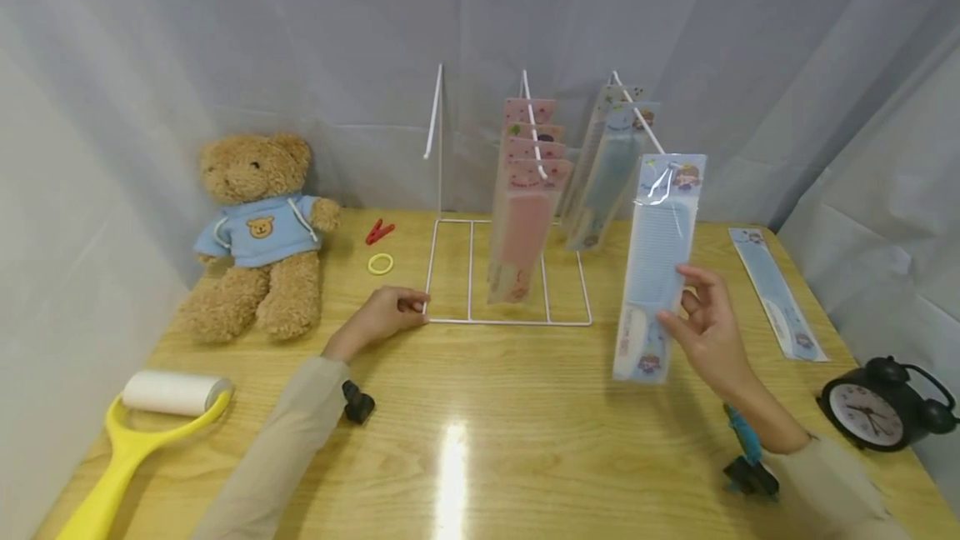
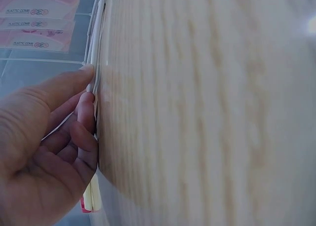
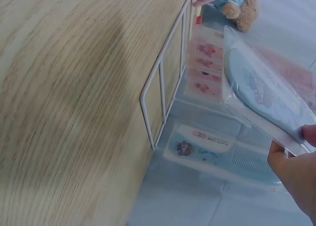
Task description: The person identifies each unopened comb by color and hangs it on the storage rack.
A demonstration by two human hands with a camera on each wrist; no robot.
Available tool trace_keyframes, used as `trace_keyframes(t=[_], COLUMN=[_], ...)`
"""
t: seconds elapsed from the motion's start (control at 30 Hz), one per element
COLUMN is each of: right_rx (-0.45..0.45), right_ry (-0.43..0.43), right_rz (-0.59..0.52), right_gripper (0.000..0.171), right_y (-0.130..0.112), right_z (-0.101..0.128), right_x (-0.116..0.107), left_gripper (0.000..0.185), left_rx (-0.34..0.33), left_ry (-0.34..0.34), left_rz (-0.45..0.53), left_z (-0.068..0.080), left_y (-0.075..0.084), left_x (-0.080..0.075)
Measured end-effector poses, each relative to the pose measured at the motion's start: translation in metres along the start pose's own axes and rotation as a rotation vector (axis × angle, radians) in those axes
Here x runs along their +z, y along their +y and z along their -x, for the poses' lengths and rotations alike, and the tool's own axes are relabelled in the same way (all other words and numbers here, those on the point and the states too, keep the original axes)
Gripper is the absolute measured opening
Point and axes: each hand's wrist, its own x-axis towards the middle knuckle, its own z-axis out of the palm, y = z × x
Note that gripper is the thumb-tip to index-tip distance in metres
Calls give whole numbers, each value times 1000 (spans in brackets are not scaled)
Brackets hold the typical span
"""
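Observation:
My right hand (image 1: 708,332) pinches a packaged blue comb (image 1: 660,252) by its right edge, between thumb and fingers. The pack hangs upright, its top right at the front tip of the rack's right hook (image 1: 641,115). In the right wrist view the comb pack (image 3: 264,88) appears tilted. At the base's front left corner, my left hand (image 1: 384,315) grips the wire of the white display rack (image 1: 510,322); thumb and fingertips meet on that wire in the left wrist view. Several pink comb packs (image 1: 528,232) hang on the middle hook, and blue comb packs (image 1: 607,182) on the right one.
The left hook (image 1: 433,111) carries nothing. Another blue comb pack (image 1: 776,290) lies flat at the right, behind a black alarm clock (image 1: 870,411). Leftward are a teddy bear (image 1: 258,232), a red clip (image 1: 379,231), a yellow ring (image 1: 380,264) and a lint roller (image 1: 172,392).

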Motion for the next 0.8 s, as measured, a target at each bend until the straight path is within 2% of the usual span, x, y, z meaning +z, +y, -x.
trace_keyframes(t=[0.2, 0.47, 0.8], right_rx=[63, 152, 233], right_ry=[58, 111, 140], right_rz=[30, 150, 264], right_gripper=[50, 58, 46], right_y=[11, 22, 36], right_z=[-12, -33, -54], right_x=[-1, -7, -16], left_gripper=[36, 36, 35], left_rx=[-5, 11, 10], left_ry=[-4, -3, 0], left_rz=[-3, -9, -10], left_z=[1, 1, 0], left_y=[1, 0, 0], left_x=[-1, -1, 1])
